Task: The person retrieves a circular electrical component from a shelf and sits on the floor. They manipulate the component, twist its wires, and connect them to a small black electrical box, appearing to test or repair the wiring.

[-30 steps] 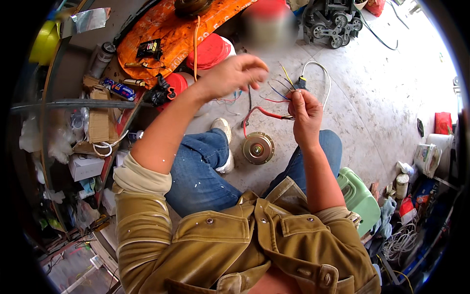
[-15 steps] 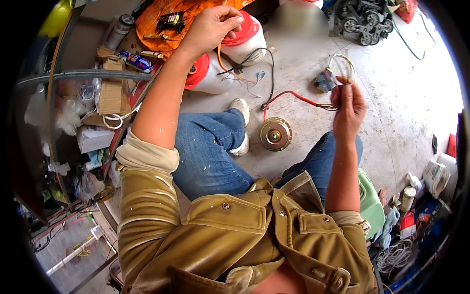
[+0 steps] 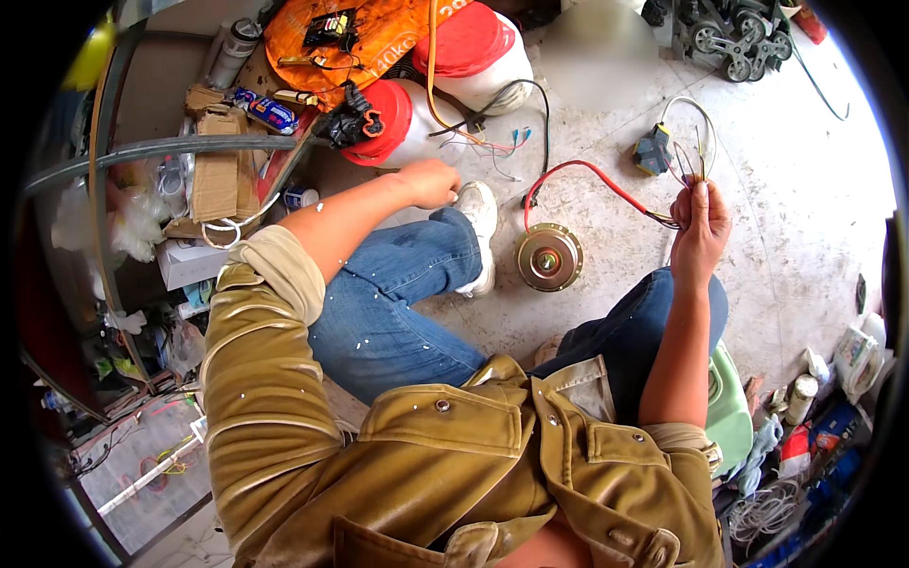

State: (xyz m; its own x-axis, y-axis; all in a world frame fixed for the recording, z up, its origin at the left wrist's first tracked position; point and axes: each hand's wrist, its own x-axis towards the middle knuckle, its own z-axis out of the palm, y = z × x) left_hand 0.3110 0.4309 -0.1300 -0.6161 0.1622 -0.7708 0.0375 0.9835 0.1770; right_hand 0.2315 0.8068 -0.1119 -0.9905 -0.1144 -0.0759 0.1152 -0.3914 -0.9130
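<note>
Wkshp, wired metal disc (image 3: 549, 257), misc. coiled cable (image 3: 765, 508)

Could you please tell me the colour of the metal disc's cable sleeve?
Red; the cable sleeve shows best in the head view.

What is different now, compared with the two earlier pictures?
The left hand first swung left and away from the wires, then came back toward the body, near the white shoe; whether it holds anything is unclear. The right hand moved right, farther from the disc, its grip still on the wires. The disc stayed on the floor.
</note>
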